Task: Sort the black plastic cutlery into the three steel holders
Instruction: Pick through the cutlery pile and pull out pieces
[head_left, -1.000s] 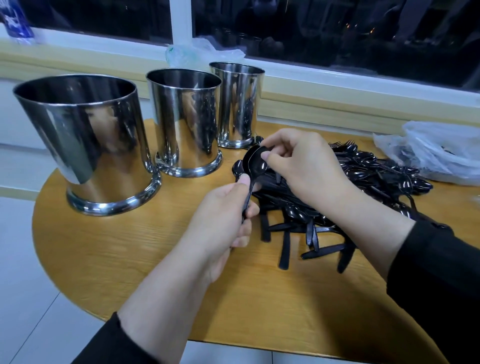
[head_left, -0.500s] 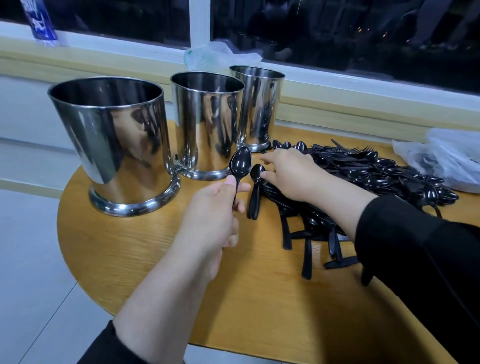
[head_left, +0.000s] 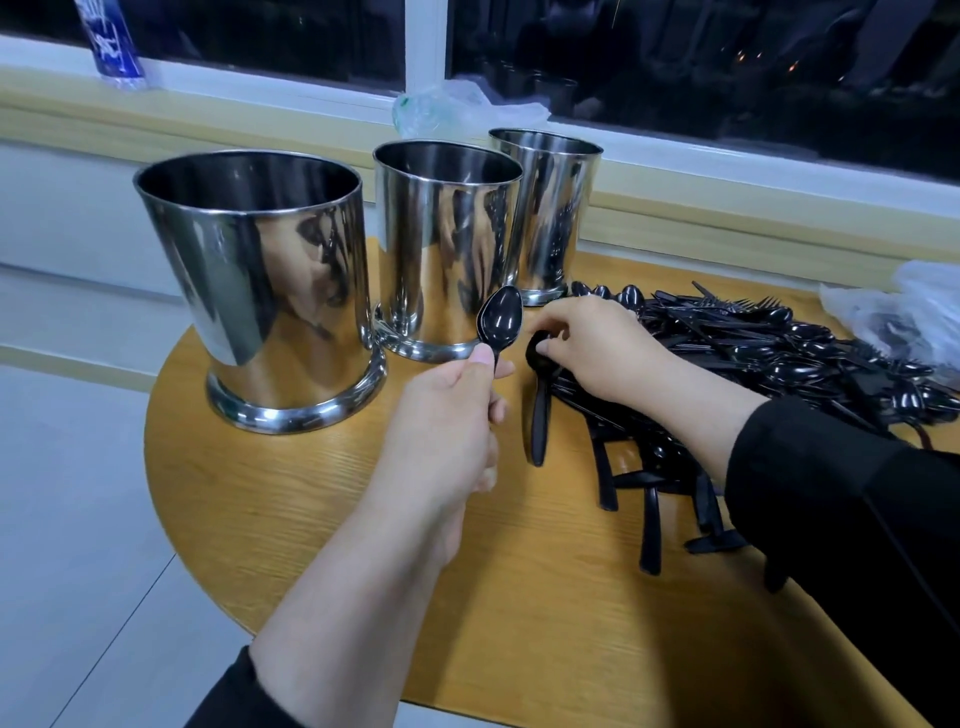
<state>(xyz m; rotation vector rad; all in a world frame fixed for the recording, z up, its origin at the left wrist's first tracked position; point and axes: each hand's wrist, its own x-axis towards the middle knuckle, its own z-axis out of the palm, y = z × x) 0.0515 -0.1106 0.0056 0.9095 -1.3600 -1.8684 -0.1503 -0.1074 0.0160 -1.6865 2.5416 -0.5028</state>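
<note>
Black plastic spoons and forks lie in a loose pile (head_left: 753, 358) on the right half of the round wooden table (head_left: 311, 519). The left hand (head_left: 441, 431) grips the handle of a small stack of spoons (head_left: 500, 318), thumb pressed on top, bowls upright just in front of the middle steel holder (head_left: 447, 244). The right hand (head_left: 597, 348) rests on the near edge of the pile, fingers curled around the bowl of another spoon (head_left: 539, 410) whose handle points toward the viewer on the tabletop. The largest steel holder (head_left: 260, 280) stands at the left, the smallest steel holder (head_left: 545, 208) behind, near the window sill; the three stand close together in a row. A crumpled clear plastic bag (head_left: 904, 312) lies at the far right edge of the table.
</note>
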